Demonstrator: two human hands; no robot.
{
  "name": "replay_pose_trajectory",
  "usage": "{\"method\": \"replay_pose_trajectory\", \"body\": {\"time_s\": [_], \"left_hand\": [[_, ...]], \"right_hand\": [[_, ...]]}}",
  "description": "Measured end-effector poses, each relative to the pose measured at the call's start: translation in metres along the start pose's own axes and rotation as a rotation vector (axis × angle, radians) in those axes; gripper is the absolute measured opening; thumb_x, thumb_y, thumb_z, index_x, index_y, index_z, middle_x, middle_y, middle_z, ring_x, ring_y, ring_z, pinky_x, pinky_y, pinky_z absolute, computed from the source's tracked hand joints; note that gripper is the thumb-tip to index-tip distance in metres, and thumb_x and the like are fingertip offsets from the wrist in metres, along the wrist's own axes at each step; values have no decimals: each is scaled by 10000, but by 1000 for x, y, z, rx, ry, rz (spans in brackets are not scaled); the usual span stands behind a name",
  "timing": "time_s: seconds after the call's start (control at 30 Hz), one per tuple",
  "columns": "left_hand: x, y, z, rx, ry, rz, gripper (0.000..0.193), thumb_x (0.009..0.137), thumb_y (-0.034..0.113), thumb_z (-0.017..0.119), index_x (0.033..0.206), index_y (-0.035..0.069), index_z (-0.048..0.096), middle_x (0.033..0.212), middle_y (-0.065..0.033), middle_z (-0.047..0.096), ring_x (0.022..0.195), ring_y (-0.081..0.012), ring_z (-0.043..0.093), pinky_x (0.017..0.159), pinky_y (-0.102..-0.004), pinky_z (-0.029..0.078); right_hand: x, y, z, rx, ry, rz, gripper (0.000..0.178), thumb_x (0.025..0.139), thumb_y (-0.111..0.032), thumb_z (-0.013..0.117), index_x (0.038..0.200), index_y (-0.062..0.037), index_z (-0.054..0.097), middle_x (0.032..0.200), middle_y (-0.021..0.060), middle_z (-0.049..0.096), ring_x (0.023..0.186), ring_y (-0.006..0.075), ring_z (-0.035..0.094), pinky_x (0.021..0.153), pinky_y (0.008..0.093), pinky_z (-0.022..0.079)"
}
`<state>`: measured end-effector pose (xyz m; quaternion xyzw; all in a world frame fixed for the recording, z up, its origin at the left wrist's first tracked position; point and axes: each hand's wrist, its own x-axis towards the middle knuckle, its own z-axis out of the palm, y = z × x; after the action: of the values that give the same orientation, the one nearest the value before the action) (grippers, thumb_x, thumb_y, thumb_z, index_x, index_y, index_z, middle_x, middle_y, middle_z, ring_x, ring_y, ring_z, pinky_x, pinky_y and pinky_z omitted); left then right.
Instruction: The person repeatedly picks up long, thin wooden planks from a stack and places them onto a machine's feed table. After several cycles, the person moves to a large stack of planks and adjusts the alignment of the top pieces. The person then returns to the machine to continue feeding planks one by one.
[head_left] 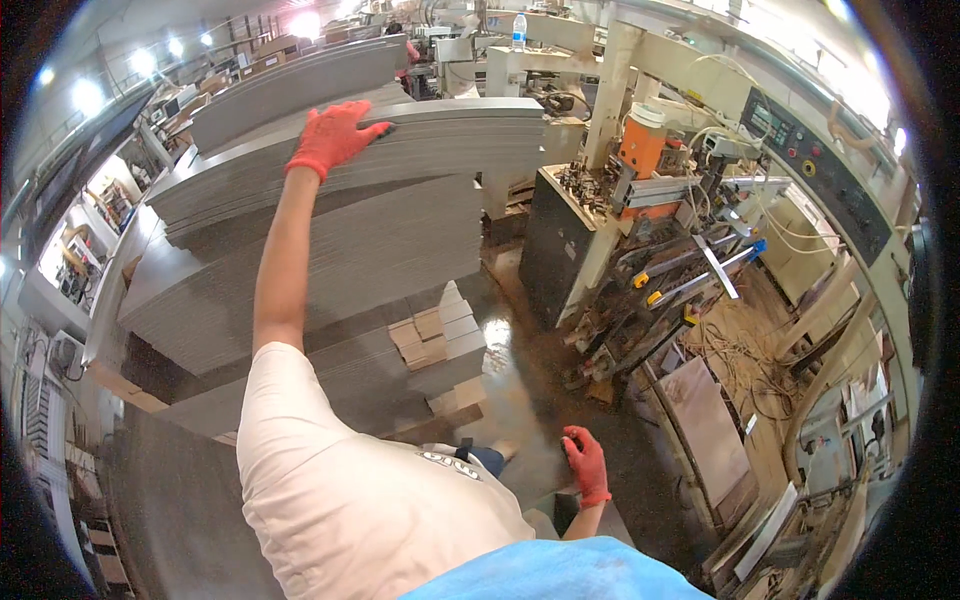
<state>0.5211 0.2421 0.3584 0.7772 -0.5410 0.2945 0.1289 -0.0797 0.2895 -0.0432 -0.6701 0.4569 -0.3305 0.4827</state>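
My left hand [335,135], in a red glove, reaches far out and rests flat on the top grey panel of a tall stack of grey boards [440,140], fingers over its upper edge. My right hand [586,465], also in a red glove, hangs low by my side over the dark floor, fingers loosely curled, holding nothing. Lower stacks of grey panels [340,260] lie below and nearer to me. My arm in a pale short sleeve crosses over them.
A large woodworking machine [680,230] with an orange part, cables and a control panel [810,160] stands to the right. Small wooden blocks [430,335] sit at the stack's corner. Sawdust covers the floor by the machine. More panel stacks [300,80] stand behind.
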Motion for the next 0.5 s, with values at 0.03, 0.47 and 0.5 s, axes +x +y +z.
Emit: {"method": "replay_pose_trajectory", "body": {"time_s": [0.03,0.47,0.5], "left_hand": [[-1,-10,6,1,31,9,673,939,624,607,1403,137,609,1409,-100,636,1315,-276,587,1106,-589,402],[-25,185,-17,325,447,382,543,790,54,749,1306,215,695,1177,-10,678,1131,-204,643,1072,-469,434],[-26,219,-20,312,466,395,536,800,65,745,1310,220,695,1172,-7,679,1126,-194,644,1066,-465,434]], "right_hand": [[14,-14,-16,-17,-3,-76,252,945,-168,703,1152,-27,675,964,58,725,867,122,644,791,299,522],[216,-278,-187,-563,255,-1167,408,879,-282,746,1242,-107,680,1268,123,627,1203,350,573,1087,509,418],[221,-290,-189,-633,259,-1225,466,896,-340,713,1312,-137,662,1340,117,602,1276,329,537,1150,520,358]]}}
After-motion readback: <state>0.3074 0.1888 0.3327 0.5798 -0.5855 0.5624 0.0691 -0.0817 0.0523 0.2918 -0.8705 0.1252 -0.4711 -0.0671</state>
